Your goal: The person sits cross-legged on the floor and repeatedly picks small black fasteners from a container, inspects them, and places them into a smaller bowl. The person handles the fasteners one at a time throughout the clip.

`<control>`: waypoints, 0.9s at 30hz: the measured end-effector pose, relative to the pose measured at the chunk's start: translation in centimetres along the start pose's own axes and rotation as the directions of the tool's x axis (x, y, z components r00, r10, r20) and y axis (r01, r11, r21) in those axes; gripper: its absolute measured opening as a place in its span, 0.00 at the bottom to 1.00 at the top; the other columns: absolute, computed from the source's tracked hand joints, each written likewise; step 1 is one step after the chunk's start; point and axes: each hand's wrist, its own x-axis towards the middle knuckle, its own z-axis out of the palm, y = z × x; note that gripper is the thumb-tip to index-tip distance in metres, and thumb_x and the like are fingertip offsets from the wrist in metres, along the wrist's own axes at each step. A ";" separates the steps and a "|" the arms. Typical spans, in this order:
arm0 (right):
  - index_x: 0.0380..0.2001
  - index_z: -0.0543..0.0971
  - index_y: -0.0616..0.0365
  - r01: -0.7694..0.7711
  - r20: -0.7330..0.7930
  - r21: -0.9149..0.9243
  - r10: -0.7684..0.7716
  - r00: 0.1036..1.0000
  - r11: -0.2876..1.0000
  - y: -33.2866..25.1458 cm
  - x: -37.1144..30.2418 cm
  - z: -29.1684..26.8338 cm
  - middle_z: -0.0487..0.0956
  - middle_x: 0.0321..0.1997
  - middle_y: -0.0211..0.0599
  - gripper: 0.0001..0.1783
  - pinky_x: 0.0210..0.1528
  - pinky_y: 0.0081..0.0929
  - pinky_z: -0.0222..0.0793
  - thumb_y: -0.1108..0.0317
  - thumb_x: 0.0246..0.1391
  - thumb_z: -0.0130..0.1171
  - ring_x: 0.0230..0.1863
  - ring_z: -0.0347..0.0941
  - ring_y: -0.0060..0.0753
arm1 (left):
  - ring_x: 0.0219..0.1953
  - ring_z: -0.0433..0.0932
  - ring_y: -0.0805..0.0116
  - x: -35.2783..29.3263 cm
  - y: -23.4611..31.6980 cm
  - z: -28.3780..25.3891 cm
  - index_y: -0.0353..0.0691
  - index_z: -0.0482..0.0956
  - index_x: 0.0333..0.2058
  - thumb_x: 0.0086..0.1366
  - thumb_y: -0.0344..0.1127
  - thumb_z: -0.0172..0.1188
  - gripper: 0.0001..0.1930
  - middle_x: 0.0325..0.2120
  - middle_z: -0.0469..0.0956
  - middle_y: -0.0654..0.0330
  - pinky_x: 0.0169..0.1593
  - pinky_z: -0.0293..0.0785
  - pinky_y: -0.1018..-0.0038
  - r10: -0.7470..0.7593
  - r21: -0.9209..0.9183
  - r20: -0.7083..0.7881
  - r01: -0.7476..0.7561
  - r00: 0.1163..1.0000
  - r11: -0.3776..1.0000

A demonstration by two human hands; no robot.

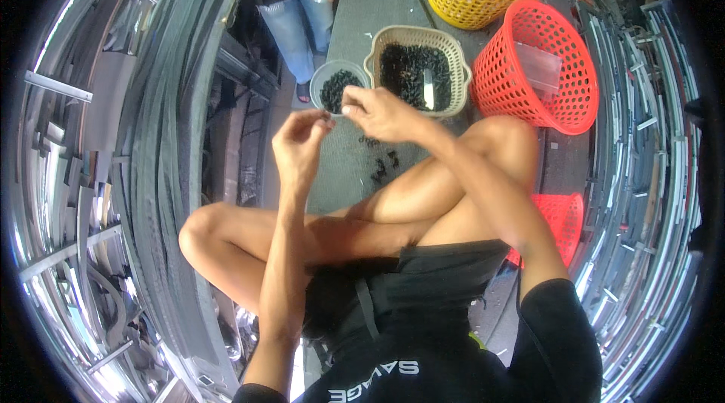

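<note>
Your left hand (297, 142) and right hand (384, 114) nearly meet at the near rim of a clear bowl (316, 84); each grip is drawn to a narrow pinch, and whether it holds anything cannot be told. Small black pieces (404, 71) lie in the bowl, in the beige basket (456, 59) beside it, and loose on the surface (336, 180) before your crossed legs (400, 203).

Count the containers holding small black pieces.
2: the round tub by the right hand and the beige basket to the tub's right. Others may be hidden.
</note>
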 end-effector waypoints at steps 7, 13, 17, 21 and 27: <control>0.41 0.81 0.68 0.017 0.154 -0.583 0.091 0.984 0.812 2.5 -1.6 0.1 0.83 0.33 0.64 0.10 0.41 0.53 0.80 0.74 0.63 0.54 0.40 0.84 0.66 | 0.39 0.85 0.69 0.4 -0.5 -0.7 0.25 0.83 0.49 0.75 0.31 0.61 0.13 0.36 0.85 0.54 0.47 0.82 0.73 -0.106 -0.133 -0.003 0.105 0.994 0.986; 0.40 0.78 0.69 0.019 0.117 -0.610 0.067 0.991 0.792 4.6 -2.4 4.9 0.83 0.36 0.63 0.08 0.41 0.55 0.81 0.76 0.60 0.52 0.40 0.84 0.65 | 0.43 0.87 0.62 0.3 -0.5 -0.5 0.25 0.79 0.51 0.76 0.32 0.61 0.14 0.43 0.85 0.48 0.48 0.83 0.72 -0.170 -0.340 0.072 0.184 0.983 0.922; 0.38 0.77 0.66 0.007 0.029 -0.610 0.014 0.999 0.792 6.1 -1.7 5.5 0.82 0.39 0.60 0.09 0.42 0.56 0.79 0.74 0.62 0.49 0.41 0.83 0.65 | 0.48 0.86 0.60 0.4 0.1 -0.8 0.26 0.77 0.55 0.76 0.30 0.59 0.15 0.46 0.84 0.47 0.51 0.83 0.71 -0.214 -0.476 0.138 0.254 0.967 0.842; 0.37 0.77 0.65 0.036 0.095 -0.568 0.022 0.995 0.823 7.0 -1.5 5.4 0.82 0.41 0.59 0.08 0.44 0.56 0.78 0.74 0.61 0.49 0.43 0.82 0.66 | 0.50 0.86 0.62 0.2 0.4 -0.9 0.28 0.77 0.55 0.77 0.31 0.58 0.14 0.48 0.84 0.48 0.53 0.82 0.71 -0.192 -0.461 0.182 0.256 0.964 0.849; 0.36 0.77 0.66 0.046 0.126 -0.577 0.033 0.991 0.815 6.1 -1.8 4.9 0.82 0.39 0.58 0.05 0.43 0.55 0.78 0.76 0.57 0.55 0.41 0.81 0.65 | 0.49 0.86 0.65 0.2 0.1 -0.9 0.32 0.79 0.53 0.77 0.33 0.59 0.12 0.48 0.85 0.51 0.52 0.81 0.73 -0.184 -0.422 0.195 0.252 0.963 0.871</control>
